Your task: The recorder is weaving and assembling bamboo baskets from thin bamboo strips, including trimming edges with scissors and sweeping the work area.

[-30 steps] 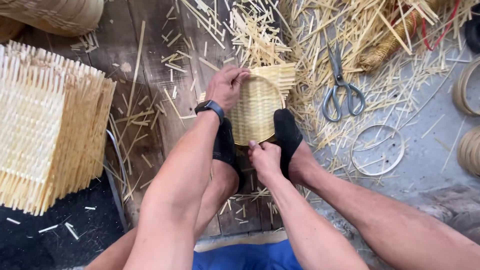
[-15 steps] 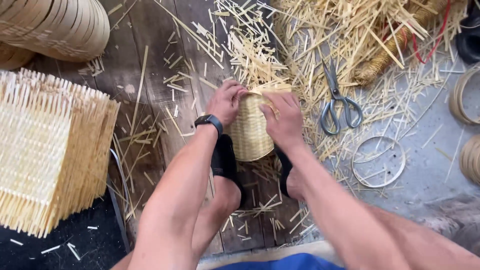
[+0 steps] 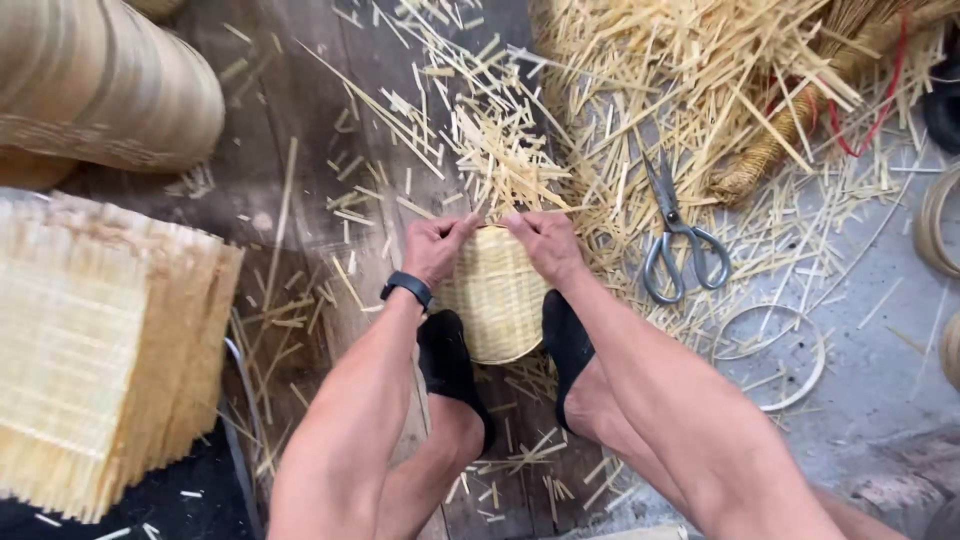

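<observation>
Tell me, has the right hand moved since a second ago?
Yes. The right hand went from the near edge of the woven basket up to its far rim, nearer the scissors, opposite the left hand.

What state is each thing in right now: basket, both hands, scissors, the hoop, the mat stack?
Woven basket: part-formed, clamped between both feet.
Left hand: gripping the basket's top rim.
Right hand: gripping the rim alongside it.
Scissors: lying flat on the floor, blades shut, untouched.
Thin hoop: lying flat, loose.
Stack of woven mats: piled flat, edges frayed.
Bamboo offcuts: scattered loose.
</observation>
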